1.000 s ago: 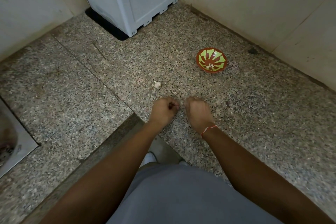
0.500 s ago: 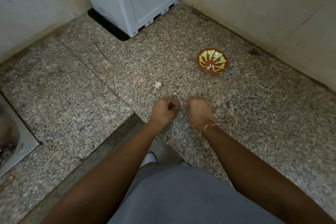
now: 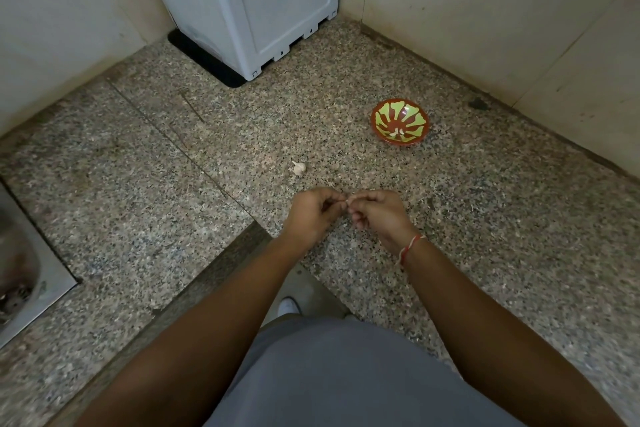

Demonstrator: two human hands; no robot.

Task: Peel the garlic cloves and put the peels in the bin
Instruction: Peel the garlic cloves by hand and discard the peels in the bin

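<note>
left hand [image 3: 311, 215] and right hand [image 3: 379, 215] at centre frame, both grips pinching one clove [image 3: 347, 202], bulb [image 3: 298, 167] just above on surface [image 3: 485, 253], bowl [image 3: 400, 123] upper right

No readable text, label, brand, number or sign anywhere.

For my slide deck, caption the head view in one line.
Both hands, left hand and right hand, pinch a garlic clove over the granite counter, bowl beyond.

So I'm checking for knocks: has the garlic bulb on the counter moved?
No. The garlic bulb sits in the same spot relative to the bowl.
</note>
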